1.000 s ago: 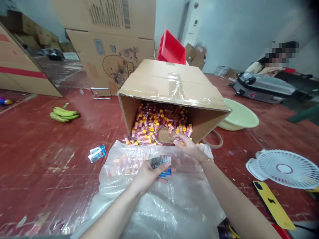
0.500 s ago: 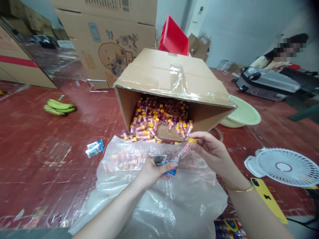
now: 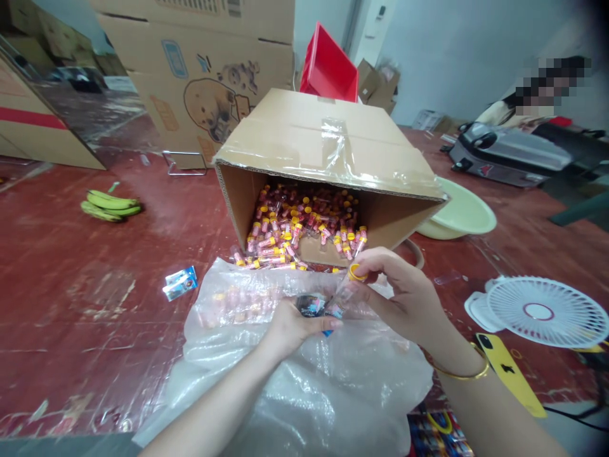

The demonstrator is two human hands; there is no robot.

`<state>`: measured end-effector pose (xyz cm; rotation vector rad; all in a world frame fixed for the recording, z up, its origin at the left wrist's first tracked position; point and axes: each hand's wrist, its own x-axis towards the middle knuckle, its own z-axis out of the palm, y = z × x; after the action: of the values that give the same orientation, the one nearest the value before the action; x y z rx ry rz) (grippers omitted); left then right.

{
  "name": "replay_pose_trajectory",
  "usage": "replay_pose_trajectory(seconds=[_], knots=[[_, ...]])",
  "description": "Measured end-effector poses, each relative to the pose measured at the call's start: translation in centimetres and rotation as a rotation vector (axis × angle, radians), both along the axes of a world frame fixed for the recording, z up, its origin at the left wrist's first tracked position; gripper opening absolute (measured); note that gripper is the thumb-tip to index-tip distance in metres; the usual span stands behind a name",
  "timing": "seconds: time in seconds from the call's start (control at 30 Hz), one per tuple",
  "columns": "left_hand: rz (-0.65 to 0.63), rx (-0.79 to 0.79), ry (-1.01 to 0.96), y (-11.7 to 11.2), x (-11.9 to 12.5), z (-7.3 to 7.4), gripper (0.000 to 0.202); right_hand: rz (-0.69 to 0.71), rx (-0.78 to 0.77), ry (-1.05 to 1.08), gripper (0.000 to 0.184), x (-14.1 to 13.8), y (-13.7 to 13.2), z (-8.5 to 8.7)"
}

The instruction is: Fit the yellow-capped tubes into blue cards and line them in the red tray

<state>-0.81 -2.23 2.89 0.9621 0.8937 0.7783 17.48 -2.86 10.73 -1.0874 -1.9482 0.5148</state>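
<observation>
My left hand [image 3: 295, 325] is closed on a small dark-and-blue printed packet [image 3: 311, 305], thumb across its front. Between the thumb and fingers of my right hand [image 3: 392, 289] is a clear little tube with a yellow cap [image 3: 356, 273]. The tube slants down to the left, its lower end at the packet; whether it is inside or in front I cannot tell. Just beyond my hands, a cardboard box [image 3: 328, 143] lies on its side, with many yellow-capped tubes [image 3: 285, 231] inside and spilling to its opening. A translucent plastic sheet [image 3: 304, 393] spreads under my hands, covering some tubes.
Left of the sheet lie blue packets [image 3: 181, 283] and green bananas [image 3: 111, 205]. To the right are a pale green basin [image 3: 469, 212], a white fan grille [image 3: 547, 311] and a yellow phone [image 3: 511, 374]. A person sits behind a grey suitcase [image 3: 514, 155]. A red crate [image 3: 333, 66] stands behind the box.
My right hand has moved slightly left and turned, bringing the tube down against the packet. The packet has tilted in my left hand, so less of its blue face shows.
</observation>
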Motion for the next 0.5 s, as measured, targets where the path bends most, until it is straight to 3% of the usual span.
replay_pose_trajectory(seconds=[0.17, 0.3, 0.43, 0.5], knots=[[-0.028, -0.057, -0.068, -0.3, -0.1, -0.1, 0.030, -0.067, -0.277, 0.213, 0.012, 0.0, 0.5, -1.8], [-0.060, -0.254, -0.207, -0.7, 0.2, 0.3, 0.041, -0.105, -0.491, 0.449, 0.022, -0.1, 0.4, -4.1], [0.000, -0.382, -0.270, -0.5, 1.1, 1.2, 0.046, -0.032, -0.488, 0.444, 0.028, -1.1, -1.4, -6.0], [0.036, -0.383, -0.285, -0.3, 1.6, 1.6, 0.049, -0.013, -0.430, 0.366, 0.051, -1.7, -2.4, -6.7]])
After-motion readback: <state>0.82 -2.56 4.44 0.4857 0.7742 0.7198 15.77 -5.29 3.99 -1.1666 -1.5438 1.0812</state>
